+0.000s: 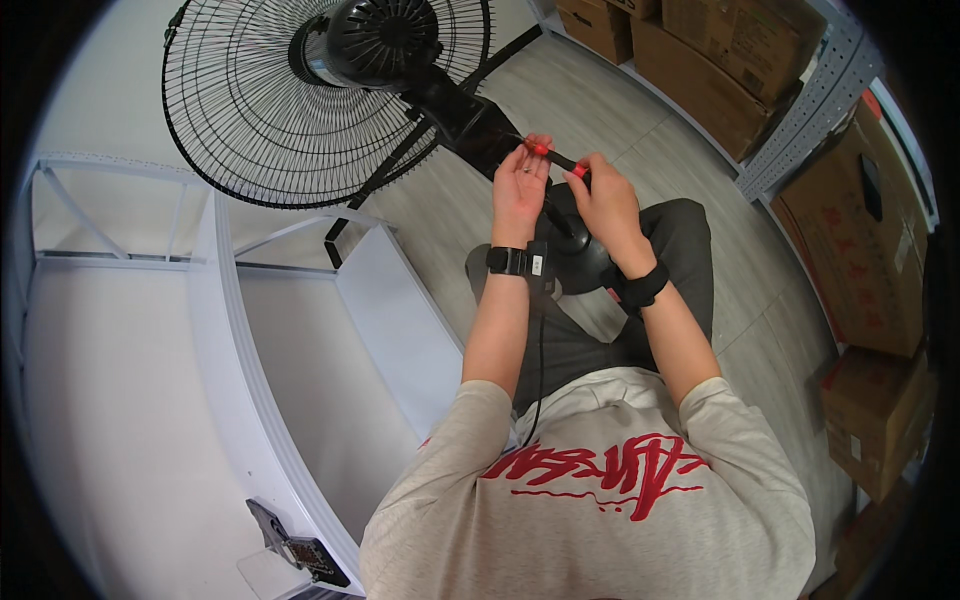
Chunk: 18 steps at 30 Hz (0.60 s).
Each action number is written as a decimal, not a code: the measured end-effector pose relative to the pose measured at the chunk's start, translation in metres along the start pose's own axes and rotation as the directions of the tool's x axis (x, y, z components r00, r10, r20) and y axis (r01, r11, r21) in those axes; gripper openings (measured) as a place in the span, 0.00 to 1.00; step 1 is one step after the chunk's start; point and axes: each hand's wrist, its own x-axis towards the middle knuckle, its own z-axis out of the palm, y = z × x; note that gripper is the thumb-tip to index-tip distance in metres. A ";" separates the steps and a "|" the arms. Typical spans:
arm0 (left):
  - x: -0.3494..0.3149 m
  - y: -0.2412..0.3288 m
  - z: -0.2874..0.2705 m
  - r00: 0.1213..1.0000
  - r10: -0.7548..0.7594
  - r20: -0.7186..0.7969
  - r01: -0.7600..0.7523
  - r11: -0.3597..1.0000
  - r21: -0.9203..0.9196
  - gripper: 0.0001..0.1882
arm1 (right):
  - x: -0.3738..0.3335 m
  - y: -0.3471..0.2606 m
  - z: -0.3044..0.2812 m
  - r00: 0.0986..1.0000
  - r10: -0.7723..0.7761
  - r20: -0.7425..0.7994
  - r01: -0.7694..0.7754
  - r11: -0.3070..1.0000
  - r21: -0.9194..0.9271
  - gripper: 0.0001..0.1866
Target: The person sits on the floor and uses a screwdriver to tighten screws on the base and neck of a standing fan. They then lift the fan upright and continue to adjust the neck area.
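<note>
A screwdriver (561, 160) with a black and red handle is held between both my hands, its thin shaft toward the fan's neck. My right hand (608, 208) is closed round the rear end of the handle. My left hand (520, 195), palm up, has its fingertips at the red front part of the handle, supporting it. Just beyond is a black fan, with its round wire grille (235, 120), motor housing (393, 35) and neck (478, 125) tilted to the upper left. A dark rounded part (575, 255) of it lies between my legs, partly hidden by my wrists.
White metal shelving (215, 300) stands on the left, with a small dark device (315, 558) on its edge. Cardboard boxes (700, 80) fill a rack at the upper right. A phone-like black object (871, 187) lies on another box (850, 230). Grey flooring (760, 275) shows between.
</note>
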 end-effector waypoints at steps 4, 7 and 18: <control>0.000 0.000 -0.002 1.000 0.011 -0.009 -0.011 1.000 -0.007 0.16 | 0.002 -0.003 -0.002 0.979 0.151 0.135 -0.138 0.986 -0.096 0.19; 0.000 0.000 -0.003 1.000 0.014 -0.015 -0.014 1.000 -0.019 0.16 | 0.004 -0.004 -0.004 0.960 0.222 0.169 -0.211 0.974 -0.083 0.20; -0.002 0.001 -0.001 1.000 0.003 0.006 -0.003 1.000 -0.001 0.14 | 0.002 -0.001 0.003 0.994 0.101 0.032 -0.103 0.994 0.037 0.19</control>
